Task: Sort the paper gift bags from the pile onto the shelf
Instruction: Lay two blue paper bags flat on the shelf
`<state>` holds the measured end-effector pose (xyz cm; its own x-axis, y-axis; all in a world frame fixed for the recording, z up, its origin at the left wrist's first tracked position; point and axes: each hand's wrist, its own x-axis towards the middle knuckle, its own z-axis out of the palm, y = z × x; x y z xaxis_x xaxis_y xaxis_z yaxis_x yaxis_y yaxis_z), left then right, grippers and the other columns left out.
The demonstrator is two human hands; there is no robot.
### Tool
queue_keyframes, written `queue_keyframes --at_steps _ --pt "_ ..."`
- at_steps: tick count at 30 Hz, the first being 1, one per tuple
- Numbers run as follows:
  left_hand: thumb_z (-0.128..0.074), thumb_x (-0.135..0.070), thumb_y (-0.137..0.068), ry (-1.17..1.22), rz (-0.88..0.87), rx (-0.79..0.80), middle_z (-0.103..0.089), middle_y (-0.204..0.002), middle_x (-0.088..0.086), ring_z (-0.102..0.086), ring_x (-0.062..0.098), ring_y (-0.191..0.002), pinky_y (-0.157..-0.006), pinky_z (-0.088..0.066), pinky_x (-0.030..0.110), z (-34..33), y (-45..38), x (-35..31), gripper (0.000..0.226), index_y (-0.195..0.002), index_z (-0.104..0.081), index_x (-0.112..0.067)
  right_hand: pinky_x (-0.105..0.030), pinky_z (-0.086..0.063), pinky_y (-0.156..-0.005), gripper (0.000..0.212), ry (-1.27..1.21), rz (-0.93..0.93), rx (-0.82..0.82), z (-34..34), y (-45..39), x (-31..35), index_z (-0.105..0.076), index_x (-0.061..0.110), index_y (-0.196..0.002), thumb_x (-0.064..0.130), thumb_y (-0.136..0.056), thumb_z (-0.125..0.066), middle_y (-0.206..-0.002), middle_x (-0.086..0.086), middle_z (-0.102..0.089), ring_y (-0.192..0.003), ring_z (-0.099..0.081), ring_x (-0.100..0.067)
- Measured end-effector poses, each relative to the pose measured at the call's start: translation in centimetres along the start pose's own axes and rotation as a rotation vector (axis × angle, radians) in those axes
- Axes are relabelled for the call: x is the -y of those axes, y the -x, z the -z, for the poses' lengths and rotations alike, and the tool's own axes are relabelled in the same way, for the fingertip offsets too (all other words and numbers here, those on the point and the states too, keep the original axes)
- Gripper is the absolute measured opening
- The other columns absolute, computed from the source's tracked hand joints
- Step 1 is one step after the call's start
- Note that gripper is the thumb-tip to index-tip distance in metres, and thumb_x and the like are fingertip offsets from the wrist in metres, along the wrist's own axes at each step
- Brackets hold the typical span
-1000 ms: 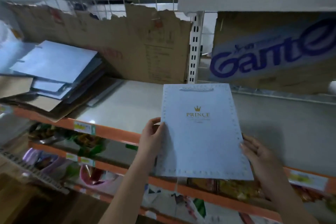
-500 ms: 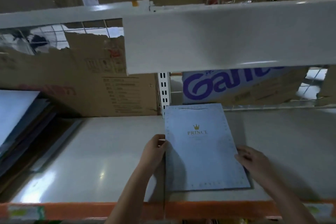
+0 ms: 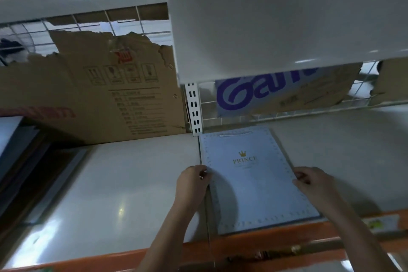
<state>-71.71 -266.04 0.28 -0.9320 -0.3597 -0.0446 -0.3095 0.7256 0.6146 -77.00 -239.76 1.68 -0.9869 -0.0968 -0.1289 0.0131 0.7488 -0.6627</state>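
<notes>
A pale blue paper gift bag (image 3: 254,179) with a gold crown and the word PRINCE lies flat on the white shelf (image 3: 123,183), its top edge against the slotted upright. My left hand (image 3: 193,182) pinches the bag's left edge at mid-height. My right hand (image 3: 313,181) grips its right edge, fingers curled over it. At the far left edge, part of the pile of flat bags (image 3: 13,139) shows, mostly out of frame.
Torn brown cardboard (image 3: 99,93) stands along the shelf's back left. A carton with blue lettering (image 3: 276,90) stands behind on the right. A white upper shelf panel (image 3: 276,24) overhangs closely. An orange rail (image 3: 242,247) marks the front edge.
The bag went from held up in front of the shelf to lying flat on it. Both hands stayed on its side edges and the view moved closer in.
</notes>
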Motion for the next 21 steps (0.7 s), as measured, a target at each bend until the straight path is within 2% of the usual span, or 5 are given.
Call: queue_keyframes --at_steps 2,6,8,16,21 --pt "-0.053 -0.019 -0.092 -0.028 -0.02 -0.029 -0.066 -0.108 0.006 -0.06 0.022 -0.097 -0.076 -0.044 0.027 -0.2 0.1 0.0 0.023 -0.11 -0.067 -0.014 -0.041 -0.052 -0.082 0.023 0.0 -0.008 0.004 -0.1 0.0 -0.3 -0.066 0.008 -0.109 0.007 -0.086 -0.06 -0.101 -0.014 -0.065 -0.087 -0.061 -0.027" --pt "-0.049 -0.017 -0.094 -0.129 -0.038 -0.053 -0.06 -0.104 0.005 -0.057 0.02 -0.091 -0.066 -0.032 0.019 -0.6 0.4 -0.2 0.022 -0.106 -0.067 -0.014 -0.008 -0.037 -0.061 0.027 0.065 0.026 0.029 0.1 0.3 -1.0 -0.062 0.011 -0.115 0.012 -0.088 -0.059 -0.097 -0.004 -0.059 -0.082 -0.055 -0.015" --pt "-0.047 -0.018 -0.095 -0.151 -0.037 -0.068 -0.06 -0.105 0.004 -0.057 0.019 -0.091 -0.066 -0.031 0.017 -0.7 0.6 -0.2 0.023 -0.107 -0.066 -0.014 -0.005 -0.033 -0.058 0.029 0.083 0.037 0.029 0.2 0.4 -1.1 -0.061 0.011 -0.117 0.014 -0.088 -0.059 -0.095 -0.001 -0.055 -0.081 -0.053 -0.012" --pt "-0.048 -0.024 -0.095 -0.159 0.004 -0.093 -0.063 -0.115 0.001 -0.059 0.017 -0.101 -0.08 -0.042 0.02 -0.2 1.4 -0.2 0.028 -0.118 -0.063 -0.018 -0.029 -0.048 -0.074 0.026 0.282 0.13 0.04 1.3 -0.2 -0.1 -0.062 0.007 -0.112 0.02 -0.09 -0.057 -0.105 -0.01 -0.063 -0.087 -0.061 -0.022" --pt "-0.043 -0.03 -0.096 -0.189 0.095 -0.227 -0.066 -0.107 -0.003 -0.062 0.015 -0.09 -0.068 -0.045 0.023 2.0 2.5 1.3 0.028 -0.111 -0.065 -0.025 -0.031 -0.044 -0.086 0.034 0.263 0.318 0.016 0.6 -0.8 3.1 -0.057 0.01 -0.123 0.02 -0.091 -0.055 -0.113 -0.006 -0.062 -0.102 -0.058 -0.021"
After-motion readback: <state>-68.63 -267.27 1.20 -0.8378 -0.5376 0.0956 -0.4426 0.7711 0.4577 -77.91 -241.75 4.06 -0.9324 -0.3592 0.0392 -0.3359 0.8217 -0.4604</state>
